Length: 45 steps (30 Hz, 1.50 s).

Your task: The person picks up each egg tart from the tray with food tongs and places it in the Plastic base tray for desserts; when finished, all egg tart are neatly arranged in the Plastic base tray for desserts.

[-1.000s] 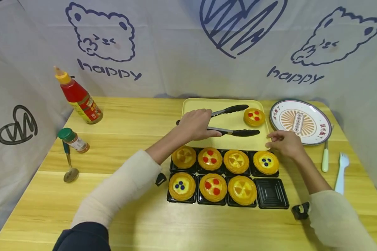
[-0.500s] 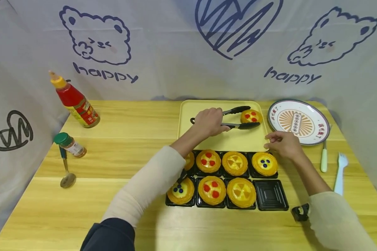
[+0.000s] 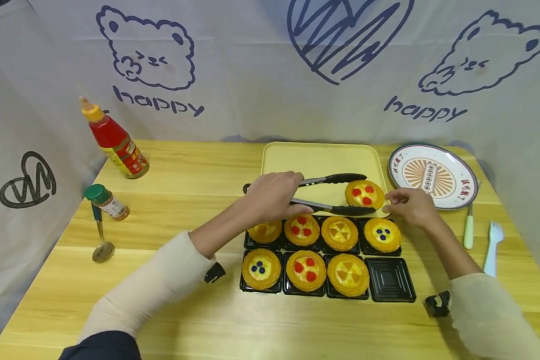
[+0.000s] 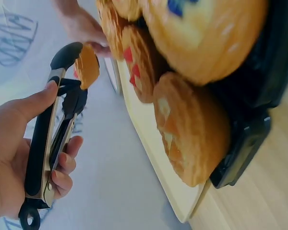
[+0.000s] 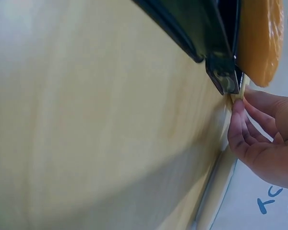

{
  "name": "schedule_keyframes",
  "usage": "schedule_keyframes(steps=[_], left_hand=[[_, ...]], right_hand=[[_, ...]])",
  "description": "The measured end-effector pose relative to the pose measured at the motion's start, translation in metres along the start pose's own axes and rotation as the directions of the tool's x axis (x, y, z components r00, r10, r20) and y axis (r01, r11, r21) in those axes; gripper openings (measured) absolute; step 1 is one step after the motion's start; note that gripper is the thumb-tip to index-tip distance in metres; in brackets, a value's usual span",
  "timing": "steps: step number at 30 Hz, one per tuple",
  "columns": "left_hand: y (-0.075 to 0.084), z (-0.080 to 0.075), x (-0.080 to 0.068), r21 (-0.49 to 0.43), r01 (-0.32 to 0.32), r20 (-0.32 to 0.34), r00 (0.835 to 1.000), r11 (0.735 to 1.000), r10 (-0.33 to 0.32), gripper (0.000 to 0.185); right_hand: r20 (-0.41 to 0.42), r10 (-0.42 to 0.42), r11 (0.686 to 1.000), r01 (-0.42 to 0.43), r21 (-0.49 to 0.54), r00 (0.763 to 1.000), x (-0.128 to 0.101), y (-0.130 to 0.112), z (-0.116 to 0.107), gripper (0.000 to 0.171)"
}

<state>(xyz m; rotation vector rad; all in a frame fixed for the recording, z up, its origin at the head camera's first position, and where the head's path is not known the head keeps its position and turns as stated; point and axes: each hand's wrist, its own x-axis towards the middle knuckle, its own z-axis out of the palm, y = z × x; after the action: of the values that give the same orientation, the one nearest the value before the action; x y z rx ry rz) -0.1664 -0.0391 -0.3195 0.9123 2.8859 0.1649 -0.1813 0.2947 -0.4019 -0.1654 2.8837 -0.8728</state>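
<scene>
**Tongs clamp a red-dot tart over the yellow tray**

L hand (image 3: pixel 274 196) has fingers curled round the tongs (image 3: pixel 328 192), squeezing both arms together; thumb on top, other fingers underneath in the left wrist view. At the black tips, just beyond the fingers, sits the red-dot tart (image 3: pixel 365 194), clamped between them, at the near R corner of the yellow tray (image 3: pixel 319 160). R hand (image 3: pixel 409 206) is just right of that tart; fingertips pinch the tray's near corner edge (right wrist view), fingers curled close together.

Directly below both hands: black tart holder (image 3: pixel 390 279), 2 rows x 4 cups. Far row, L to R: orange-wedge tart (image 3: pixel 264 231), red-dot, orange-wedge, blue-dot tart (image 3: pixel 382 234). Near row: blue-dot, red-dot, orange-wedge, then one empty cup at the R end.

Right of the R hand: patterned plate (image 3: pixel 432 176), nothing on it, with small characters on rim and centre, too small to read. Beside it a pale-handled knife (image 3: pixel 467 230) and a white fork (image 3: pixel 491 247).

Far left of the L hand: red sauce bottle (image 3: pixel 114 140), label unreadable; green-cap shaker (image 3: pixel 105 201); small pizza wheel (image 3: pixel 101 239). Backdrop cloth (image 3: pixel 252 65) reads "happy" twice, under bear drawings.
</scene>
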Motion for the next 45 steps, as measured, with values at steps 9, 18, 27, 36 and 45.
schedule_keyframes(steps=[9, 18, 27, 36, 45], left_hand=[[0.027, 0.005, -0.038, 0.002, -0.198, 0.044, 0.979, 0.98, 0.198, 0.062], [0.057, 0.018, -0.043, 0.063, -0.318, 0.092, 0.946, 0.946, 0.312, 0.052], [0.072, 0.03, -0.038, 0.108, -0.304, 0.105, 0.95, 0.947, 0.293, 0.049], [0.069, 0.033, -0.04, 0.093, -0.289, 0.121, 0.953, 0.953, 0.277, 0.052], [0.028, 0.022, -0.074, -0.095, -0.143, 0.053, 0.987, 0.985, 0.149, 0.063]], right_hand=[[0.049, -0.041, 0.998, 0.043, -0.037, 0.998, 0.003, 0.002, -0.01, 0.037], [0.061, -0.02, 0.999, 0.021, -0.028, 0.998, 0.003, -0.003, -0.01, 0.037], [0.064, -0.031, 0.999, 0.033, -0.029, 0.997, 0.005, -0.006, -0.01, 0.037], [0.071, -0.029, 0.999, 0.031, -0.016, 0.997, 0.006, -0.008, -0.009, 0.038], [0.077, -0.003, 1.0, 0.005, -0.028, 0.997, 0.003, -0.006, -0.01, 0.041]])
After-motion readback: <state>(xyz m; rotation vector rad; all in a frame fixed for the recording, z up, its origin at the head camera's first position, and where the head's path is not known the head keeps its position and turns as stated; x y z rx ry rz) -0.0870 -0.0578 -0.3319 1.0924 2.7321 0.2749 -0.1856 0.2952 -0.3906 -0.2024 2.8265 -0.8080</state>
